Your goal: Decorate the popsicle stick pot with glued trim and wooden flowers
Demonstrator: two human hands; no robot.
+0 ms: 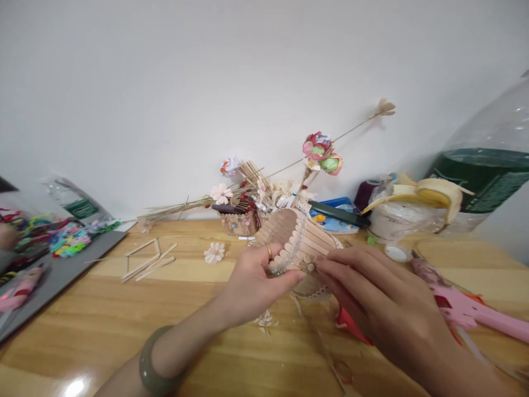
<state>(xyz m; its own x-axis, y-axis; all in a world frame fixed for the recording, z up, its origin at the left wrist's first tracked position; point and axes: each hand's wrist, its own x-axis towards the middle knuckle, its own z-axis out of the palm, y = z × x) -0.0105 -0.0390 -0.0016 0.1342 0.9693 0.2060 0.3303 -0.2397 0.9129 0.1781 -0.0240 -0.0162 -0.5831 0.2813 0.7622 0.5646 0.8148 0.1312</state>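
My left hand (pixel 258 281) grips a small pot made of popsicle sticks (pixel 289 234), tilted on its side with its open mouth toward the wall. A lace band (pixel 294 242) runs round the pot, and a ring shows on one finger. My right hand (pixel 372 298) is closed in a pinch on a small flower decoration (pixel 308 266) pressed against the pot's side. A green bangle (pixel 151 364) sits on my left wrist.
On the wooden table (pixel 124 320) lie loose popsicle sticks (pixel 149 262), a paper flower (pixel 215 252), a pink glue gun (pixel 467 309), dried stems with paper flowers (pixel 318 150), a banana peel (pixel 430 194) on a white roll, a large plastic bottle (pixel 491 165) and colourful craft bits (pixel 61 240) at the left.
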